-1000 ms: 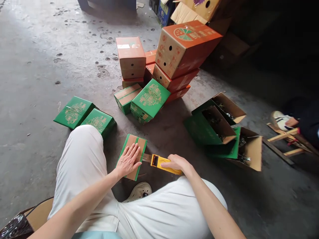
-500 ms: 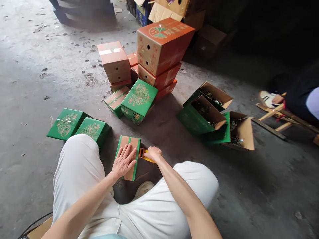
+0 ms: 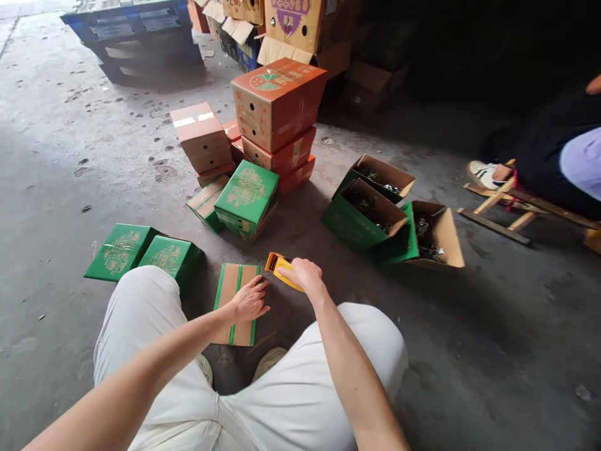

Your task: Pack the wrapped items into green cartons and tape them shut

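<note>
A green and brown cardboard box (image 3: 228, 294) sits on the floor between my feet, a green stripe running down its top. My left hand (image 3: 250, 299) is over its right side, open, fingers stretched towards the right edge. In my right hand (image 3: 306, 275) is a yellow hand tool, seemingly a tape dispenser (image 3: 282, 268), raised just right of the box and apart from it. My fingers are wrapped round its body, and its dark front end faces left.
Two green boxes (image 3: 119, 250) lie beyond my left knee. Ahead stand green boxes (image 3: 248, 191) and stacked orange cartons (image 3: 277, 103). Open boxes of small metallic-looking pieces (image 3: 429, 235) are at right, near another person's shoe (image 3: 486, 174) and a wooden stool (image 3: 498, 216). A blue pallet (image 3: 141, 37) is far left.
My left hand has slid from flat on the box top to its right edge. My right hand has lifted the yellow tool away from the box's side. The view has shifted.
</note>
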Motion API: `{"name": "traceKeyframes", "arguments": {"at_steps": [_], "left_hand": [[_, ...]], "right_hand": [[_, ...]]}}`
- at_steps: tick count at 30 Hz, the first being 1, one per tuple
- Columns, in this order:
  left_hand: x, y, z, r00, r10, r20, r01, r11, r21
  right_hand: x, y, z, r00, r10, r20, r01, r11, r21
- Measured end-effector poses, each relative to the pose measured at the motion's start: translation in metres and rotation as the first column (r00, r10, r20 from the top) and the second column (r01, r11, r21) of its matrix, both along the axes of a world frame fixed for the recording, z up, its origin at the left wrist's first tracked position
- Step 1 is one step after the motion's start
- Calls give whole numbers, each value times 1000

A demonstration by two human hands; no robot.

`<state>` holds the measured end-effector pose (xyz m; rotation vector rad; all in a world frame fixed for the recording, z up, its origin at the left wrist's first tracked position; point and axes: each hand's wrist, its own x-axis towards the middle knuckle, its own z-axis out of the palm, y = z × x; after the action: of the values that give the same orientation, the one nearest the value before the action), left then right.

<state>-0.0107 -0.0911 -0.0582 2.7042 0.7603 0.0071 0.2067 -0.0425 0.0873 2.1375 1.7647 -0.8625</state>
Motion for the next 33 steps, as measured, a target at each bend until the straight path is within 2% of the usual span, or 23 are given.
{"name": "traceKeyframes", "arguments": {"at_steps": [3,6,8,10,11,12,13,15,16,17,19,22,25,27,29,31,33], "left_hand": [[10,18,-3,995,-97,-33,94,990,-103],[11,18,-2,996,-84,4,84,989,-124],[1,7,1,999,-8,40,12,997,-81],[-18,-8,1,981,189,50,-188,982,-22],[-29,-16,0,937,347,44,-347,938,7],[-39,-23,-1,844,535,42,-537,843,31],[-50,-29,-3,710,703,49,-704,709,32],[-67,-35,-7,428,902,60,-898,432,-86],[-73,-36,-9,306,951,45,-932,309,-191],[-78,-35,-10,217,976,18,-932,213,-294],[-85,-31,-10,118,992,-53,-873,78,-481],[-90,-24,-4,86,977,-193,-714,-75,-696],[-94,-19,4,61,931,-359,-561,-266,-784],[-98,-15,7,66,914,-399,-501,-316,-806],[-104,-12,6,78,912,-402,-430,-333,-839],[-109,-10,2,111,893,-436,-314,-385,-868],[-110,-9,-5,177,860,-479,-169,-452,-876]], "right_hand": [[12,-3,11,999,-26,-21,27,999,36],[22,-5,12,999,-40,-35,42,998,52],[28,-5,8,998,-55,-40,57,997,56],[33,-4,3,997,-68,-43,71,996,62],[35,-3,1,996,-72,-45,75,995,64],[37,-2,-2,996,-71,-51,74,995,63],[38,-1,-4,996,-67,-56,71,996,61],[36,0,-8,997,-49,-64,53,997,50],[34,0,-10,997,-38,-65,40,998,40],[30,0,-12,998,-24,-65,26,999,29],[20,0,-17,998,10,-62,-10,1000,7],[1,-2,-28,997,55,-49,-56,998,-20],[-17,-3,-42,996,78,-47,-80,995,-56],[-26,-5,-53,996,73,-57,-78,993,-84],[-31,-6,-66,998,27,-64,-34,994,-101],[-34,-8,-80,989,-94,-111,81,990,-113],[-39,-12,-92,959,-219,-179,198,972,-131]]}}
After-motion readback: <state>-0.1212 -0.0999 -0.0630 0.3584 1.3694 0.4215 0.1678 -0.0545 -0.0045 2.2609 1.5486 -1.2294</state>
